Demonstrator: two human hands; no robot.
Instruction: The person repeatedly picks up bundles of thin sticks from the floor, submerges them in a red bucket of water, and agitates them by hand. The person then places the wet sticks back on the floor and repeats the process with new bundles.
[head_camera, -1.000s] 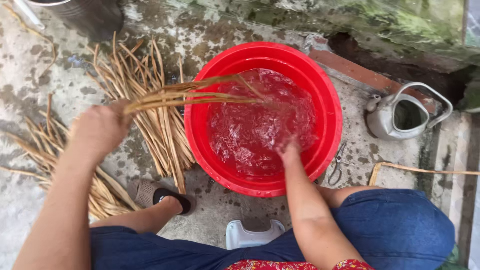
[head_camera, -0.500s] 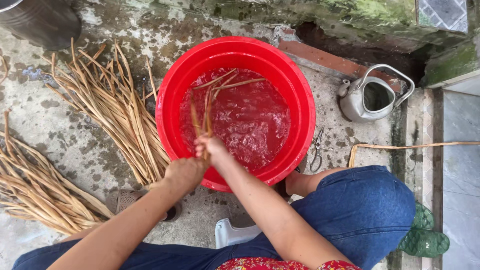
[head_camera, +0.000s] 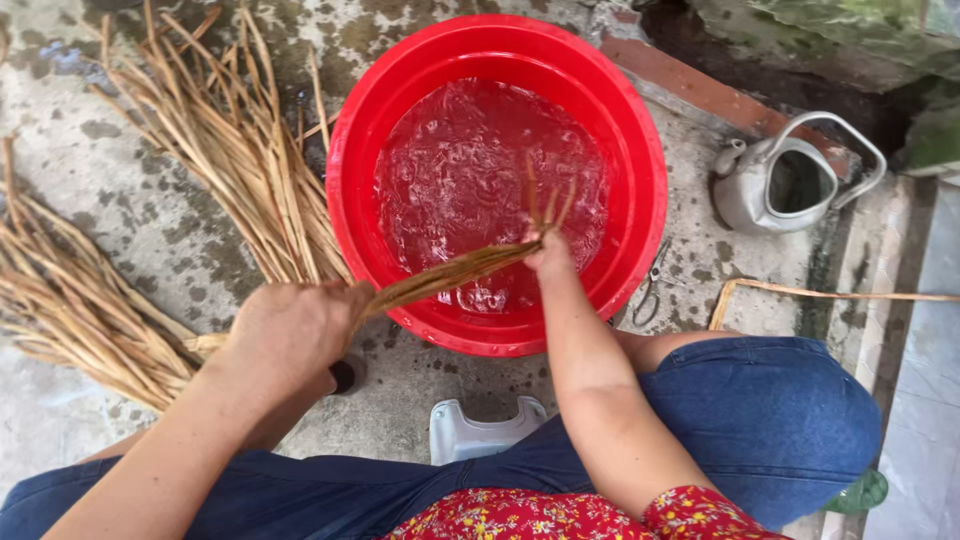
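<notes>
A big red basin (head_camera: 640, 160) of rippling water stands on the wet concrete in front of me. A wet bundle of tan reed stalks (head_camera: 450, 272) stretches across its near rim. My left hand (head_camera: 290, 335) grips one end of the bundle just outside the basin. My right hand (head_camera: 548, 250) clasps the other end over the water, with the stalk tips sticking up past the fingers.
Loose dry reeds (head_camera: 250, 160) lie fanned left of the basin, with another pile (head_camera: 70, 300) at far left. A metal kettle (head_camera: 780, 185) sits at right, scissors (head_camera: 650, 290) beside the basin, one stalk (head_camera: 820, 293) on the ground. A small white stool (head_camera: 470, 432) is beneath me.
The bundle went from standing upright in the water with both hands together to lying stretched across the rim. My left hand pulled back to the left and my right hand moved out over the water.
</notes>
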